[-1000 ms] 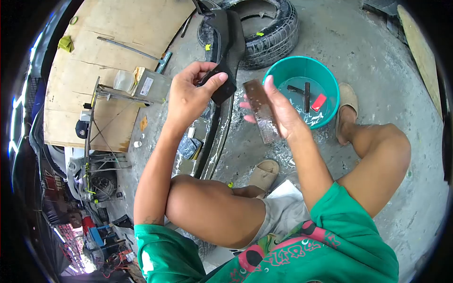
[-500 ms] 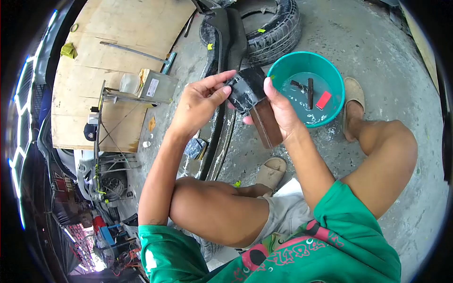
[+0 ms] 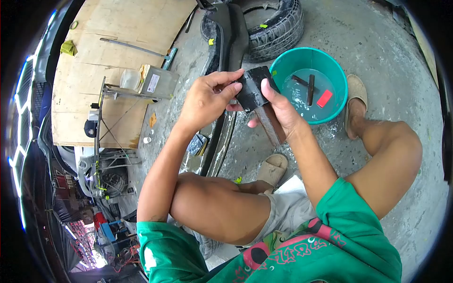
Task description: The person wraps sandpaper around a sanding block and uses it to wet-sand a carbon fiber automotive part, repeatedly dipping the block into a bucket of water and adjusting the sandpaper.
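A wet black sheet of sandpaper, folded over the upper end of a brown sanding block, is held between both hands. My left hand pinches the sheet's left edge between thumb and fingers. Wrapped round the block and the sheet's right side is my right hand, its thumb pressed on the black surface. Some fingertips are hidden behind the pieces. To the right of them stands a teal basin of cloudy water, holding two dark bars and a red block.
A long black car bumper lies on the wet concrete floor, beside a tire. At left are a plywood sheet and a metal stand near a clear box. A small dark packet rests by the bumper.
Both hands have shifted slightly right with the sandpaper and block. The sheet has turned, its lit face now angled differently, and the left fingers have slid along its edge.
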Tool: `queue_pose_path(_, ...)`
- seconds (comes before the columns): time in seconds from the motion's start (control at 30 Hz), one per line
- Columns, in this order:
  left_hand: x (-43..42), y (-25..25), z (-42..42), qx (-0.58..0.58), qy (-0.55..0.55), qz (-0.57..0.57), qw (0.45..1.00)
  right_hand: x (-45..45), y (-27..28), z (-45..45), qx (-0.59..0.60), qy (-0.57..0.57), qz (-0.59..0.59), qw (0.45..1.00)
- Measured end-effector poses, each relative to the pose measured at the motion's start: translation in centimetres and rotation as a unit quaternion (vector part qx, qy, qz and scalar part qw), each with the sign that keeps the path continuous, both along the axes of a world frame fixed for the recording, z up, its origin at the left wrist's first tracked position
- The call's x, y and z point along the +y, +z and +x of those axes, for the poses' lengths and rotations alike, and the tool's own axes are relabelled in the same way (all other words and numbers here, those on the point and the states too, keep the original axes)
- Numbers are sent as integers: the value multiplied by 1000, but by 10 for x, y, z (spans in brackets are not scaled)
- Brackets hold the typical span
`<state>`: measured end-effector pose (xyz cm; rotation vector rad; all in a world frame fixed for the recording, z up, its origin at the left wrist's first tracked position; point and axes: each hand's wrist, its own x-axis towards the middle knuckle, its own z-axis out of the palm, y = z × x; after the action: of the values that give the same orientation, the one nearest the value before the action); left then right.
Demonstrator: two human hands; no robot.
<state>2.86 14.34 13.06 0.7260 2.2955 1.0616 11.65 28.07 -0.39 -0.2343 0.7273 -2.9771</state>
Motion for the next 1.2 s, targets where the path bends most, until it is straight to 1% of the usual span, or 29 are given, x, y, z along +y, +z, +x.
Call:
queue_pose_path(0.07,-2,-4,-2,35,-20,2,999,-1,-1,0,-4,7,3,1000)
queue_pose_path(0.2,-7,-5,-7,40,-32,-18,999,1,-4,-1,-12,39,12,999)
queue_pose_path(0.27,-8,-3,-7,-4,-12,-42,999,1,-7,-2,-3,51,12,999)
queue_pose_path(0.4,-12,-6,-10,17,-26,-28,999,-3,-5,0,-14,74,6,997)
queue_pose_path(0.47,-11,-4,-9,26,-22,-49,998,-5,-6,1,-18,81,5,997)
queue_pose_path(0.6,-13,-8,-7,40,-23,-58,997,-5,-12,4,-20,95,-30,995)
queue_pose_path(0.67,-15,-12,-12,27,-45,-23,998,-4,-17,2,-29,108,-44,993)
queue_pose_path(0.73,-16,-13,-15,16,-40,-23,999,-5,-15,0,7,100,-78,992)
queue_pose_path(0.77,-17,-14,-17,6,-36,-24,999,-6,-13,3,8,100,-125,987)
queue_pose_path(0.8,-19,-15,-19,4,-32,-25,999,-8,-14,2,5,103,-127,987)
queue_pose_path(0.87,-23,-18,-23,71,-43,-44,996,-6,-17,-5,-67,31,-3,997)
queue_pose_path(0.9,-24,-16,-23,69,-34,-51,996,0,-15,-4,-53,37,62,996)
queue_pose_path(0.93,-24,-16,-20,67,-32,-51,996,-1,-13,-4,-55,39,62,996)
queue_pose_path(1.0,-22,-13,-15,-32,7,-6,999,-5,-6,-4,-72,-70,193,976)
queue_pose_path(1.03,-21,-14,-15,-34,8,-6,999,-8,-4,-4,-61,-106,196,973)
queue_pose_path(1.07,-21,-15,-16,-34,17,-8,999,-8,-3,-4,-63,-104,196,973)
queue_pose_path(1.13,-21,-18,-16,-36,31,-10,999,-9,-3,-6,-31,-156,290,944)
queue_pose_path(1.17,-21,-20,-17,-31,41,1,999,-8,-5,-8,-7,-172,310,935)
queue_pose_path(1.2,-21,-21,-17,-27,51,11,998,-9,-4,-9,-7,-167,311,936)
